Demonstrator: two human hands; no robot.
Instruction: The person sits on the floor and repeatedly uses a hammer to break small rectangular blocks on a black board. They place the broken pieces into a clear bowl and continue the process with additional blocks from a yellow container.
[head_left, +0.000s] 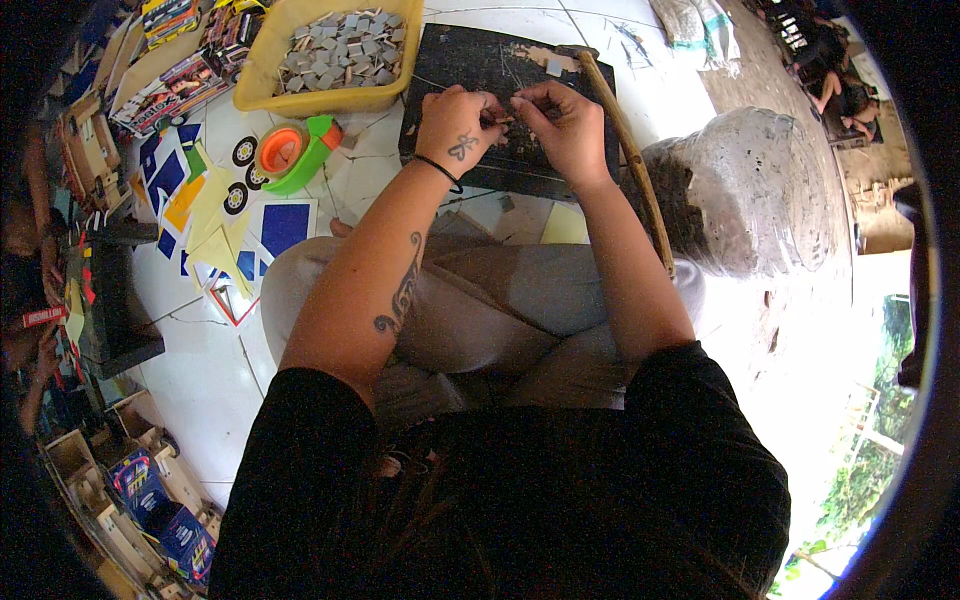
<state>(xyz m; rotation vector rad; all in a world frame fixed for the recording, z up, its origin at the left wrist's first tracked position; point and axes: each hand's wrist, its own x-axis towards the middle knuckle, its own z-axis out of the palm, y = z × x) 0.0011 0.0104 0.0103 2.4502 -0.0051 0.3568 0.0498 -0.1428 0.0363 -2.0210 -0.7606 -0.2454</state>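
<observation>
Both my hands are held close together over a low black board [450, 62] with a worn, scratched top. My left hand [458, 127] is closed, fingers bent and pinching toward the right hand. Thumb and forefinger of my right hand [568, 130] are pressed together just beside it. Something small and thin lies between the fingertips, too small to name. A small pale square piece [554, 67] rests on the board's far part. Along the board's right side leans a wooden stick [630, 150], its near end by my right knee.
A yellow basin [250, 85] of small grey square pieces stands far left. Near it are a green-and-orange round plastic thing [290, 155], black toy wheels [236, 197] and blue and yellow sheets [220, 240]. A plastic-wrapped bundle [750, 190] sits right. Other people's hands show at the left edge.
</observation>
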